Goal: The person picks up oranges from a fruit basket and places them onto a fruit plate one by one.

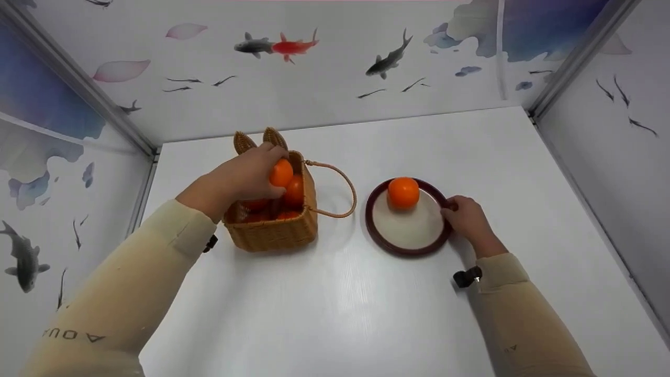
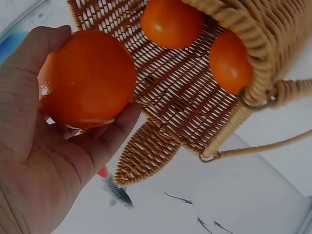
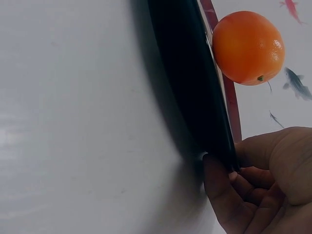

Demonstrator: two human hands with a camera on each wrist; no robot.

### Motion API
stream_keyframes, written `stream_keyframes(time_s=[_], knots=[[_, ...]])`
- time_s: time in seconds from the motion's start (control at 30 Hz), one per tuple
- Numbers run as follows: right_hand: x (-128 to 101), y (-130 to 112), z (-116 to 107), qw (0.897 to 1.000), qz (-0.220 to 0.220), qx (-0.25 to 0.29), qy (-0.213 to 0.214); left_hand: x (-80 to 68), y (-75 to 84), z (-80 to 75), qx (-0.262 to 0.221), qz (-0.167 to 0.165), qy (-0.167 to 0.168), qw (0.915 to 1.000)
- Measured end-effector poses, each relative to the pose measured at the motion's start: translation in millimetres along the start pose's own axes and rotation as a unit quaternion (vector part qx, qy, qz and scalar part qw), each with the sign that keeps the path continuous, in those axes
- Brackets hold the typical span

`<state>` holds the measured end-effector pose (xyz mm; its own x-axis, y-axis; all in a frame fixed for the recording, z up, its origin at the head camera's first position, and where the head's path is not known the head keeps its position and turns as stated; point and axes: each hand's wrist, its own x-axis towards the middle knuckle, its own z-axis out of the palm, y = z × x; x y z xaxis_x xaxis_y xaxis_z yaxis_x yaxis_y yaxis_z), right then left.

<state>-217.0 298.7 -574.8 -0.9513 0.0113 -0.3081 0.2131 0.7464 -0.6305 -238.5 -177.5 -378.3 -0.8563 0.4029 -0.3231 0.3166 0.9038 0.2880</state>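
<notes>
Wicker basket (image 1: 275, 235) holds remaining oranges (image 1: 295, 192), left hand (image 1: 248, 173) grips another orange (image 1: 281, 173), right hand (image 1: 469, 220) pinches maroon-rimmed plate (image 1: 411, 231) bearing one orange (image 1: 403, 193).

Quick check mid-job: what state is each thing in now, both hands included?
Plate: face up, bearing one orange
Right hand: pinching the plate's rim
Left hand: gripping another orange
Basket: upright, open, more oranges inside
Handle: lowered toward the plate
</notes>
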Motion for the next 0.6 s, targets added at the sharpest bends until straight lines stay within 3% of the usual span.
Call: stream_keyframes(time_s=[0.17, 0.3, 0.47, 0.6], knots=[[-0.6, -1.4, -1.1, 1.0, 0.002, 0.002, 0.002, -2.0, 17.1, -5.6, -0.018, 0.018, 0.025, 0.9994], [-1.2, -2.3, -2.4, 1.0, 0.003, 0.002, 0.001, 0.6, 33.9, -4.5, -0.013, 0.054, 0.047, 0.9973], [-0.9, -1.7, -1.2, 1.0, 0.006, 0.004, 0.005, 7.8, 58.4, 6.5, -0.01, 0.106, 0.061, 0.9925], [0.4, 0.7, 2.4, 1.0, 0.001, 0.003, 0.011, 14.4, 77.3, 19.9, -0.014, 0.128, 0.064, 0.9895]])
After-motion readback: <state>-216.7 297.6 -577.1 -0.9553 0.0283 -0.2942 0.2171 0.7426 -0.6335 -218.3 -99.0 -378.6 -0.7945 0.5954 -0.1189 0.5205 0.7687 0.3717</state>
